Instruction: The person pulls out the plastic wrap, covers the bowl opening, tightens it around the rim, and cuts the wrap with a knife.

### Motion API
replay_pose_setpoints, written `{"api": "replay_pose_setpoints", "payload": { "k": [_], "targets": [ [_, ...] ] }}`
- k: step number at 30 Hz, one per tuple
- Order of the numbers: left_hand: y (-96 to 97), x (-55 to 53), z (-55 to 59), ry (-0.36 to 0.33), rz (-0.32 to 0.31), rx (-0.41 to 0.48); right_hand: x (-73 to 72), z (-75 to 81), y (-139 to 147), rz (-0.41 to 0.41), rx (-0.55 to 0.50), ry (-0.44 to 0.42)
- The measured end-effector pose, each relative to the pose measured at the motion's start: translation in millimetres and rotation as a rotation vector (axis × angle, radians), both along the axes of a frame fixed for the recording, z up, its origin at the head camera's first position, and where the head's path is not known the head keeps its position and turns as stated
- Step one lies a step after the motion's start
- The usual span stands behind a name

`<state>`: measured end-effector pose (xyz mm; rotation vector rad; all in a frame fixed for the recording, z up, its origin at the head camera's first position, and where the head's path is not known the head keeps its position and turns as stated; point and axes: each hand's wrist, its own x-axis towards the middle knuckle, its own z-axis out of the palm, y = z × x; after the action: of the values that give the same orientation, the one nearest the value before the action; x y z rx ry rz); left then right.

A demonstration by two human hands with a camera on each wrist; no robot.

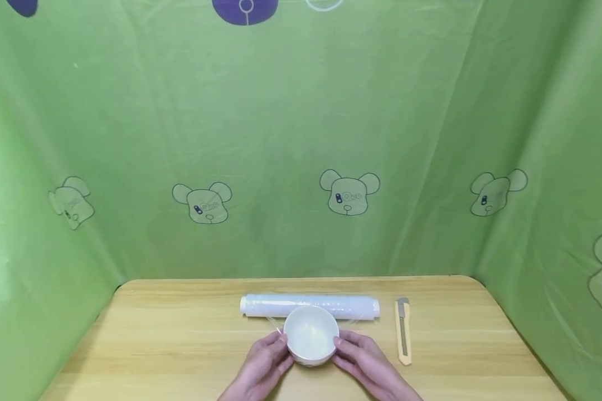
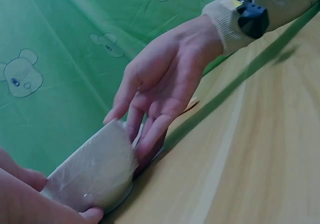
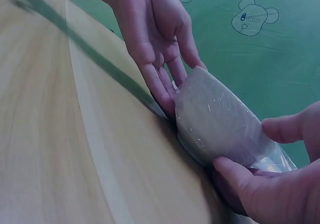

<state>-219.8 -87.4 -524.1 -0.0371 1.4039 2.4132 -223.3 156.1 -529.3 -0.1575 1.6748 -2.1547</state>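
A white bowl [image 1: 311, 334] stands on the wooden table between my two hands. Clear plastic wrap clings to its outer wall [image 2: 97, 166], creased and shiny in both wrist views. From the left, my left hand [image 1: 263, 365] holds the bowl, thumb near the rim and fingers lower on the side. My right hand [image 1: 366, 359] grips the opposite side in much the same way. Just behind the bowl lies a roll of cling film [image 1: 266, 305], partly hidden by it. Loose bits of clear film show beside the bowl near the fingers.
A utility knife [image 1: 403, 334] with a pale orange body and grey slider lies to the right of my right hand. The wooden table [image 1: 170, 340] ends at green cloth walls [image 1: 281, 239] printed with bear heads, at the back and both sides.
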Motion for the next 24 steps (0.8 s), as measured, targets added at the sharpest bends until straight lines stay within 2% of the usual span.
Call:
{"api": "replay_pose_setpoints", "payload": {
  "k": [5, 11, 16, 18, 19, 21, 24],
  "targets": [
    [7.9, 1.6, 0.1, 0.011, 0.050, -0.024, -1.5, -1.0, 0.3, 0.004, 0.023, 0.030],
    [13.5, 8.1, 4.8, -0.006, 0.063, -0.055, -5.8, -1.4, 7.9, 0.056, 0.064, 0.076],
    [17.6, 16.3, 10.2, -0.031, 0.083, -0.057, -9.7, 5.5, 27.5, 0.015, 0.118, 0.073],
    [21.0, 19.2, 10.3, -0.035, 0.087, -0.054, -12.3, 13.8, 38.0, 0.001, 0.205, 0.111],
    [22.7, 20.3, 10.0, -0.036, 0.089, -0.050, -14.3, 19.2, 43.1, 0.009, 0.279, 0.166],
    [26.5, 21.9, 8.7, -0.024, 0.101, -0.044, -18.3, 32.3, 49.5, 0.005, 0.479, 0.297],
    [31.2, 23.4, 6.4, -0.008, 0.129, -0.031, -26.1, 52.2, 47.9, -0.068, 0.805, 0.520]
  ]
}}
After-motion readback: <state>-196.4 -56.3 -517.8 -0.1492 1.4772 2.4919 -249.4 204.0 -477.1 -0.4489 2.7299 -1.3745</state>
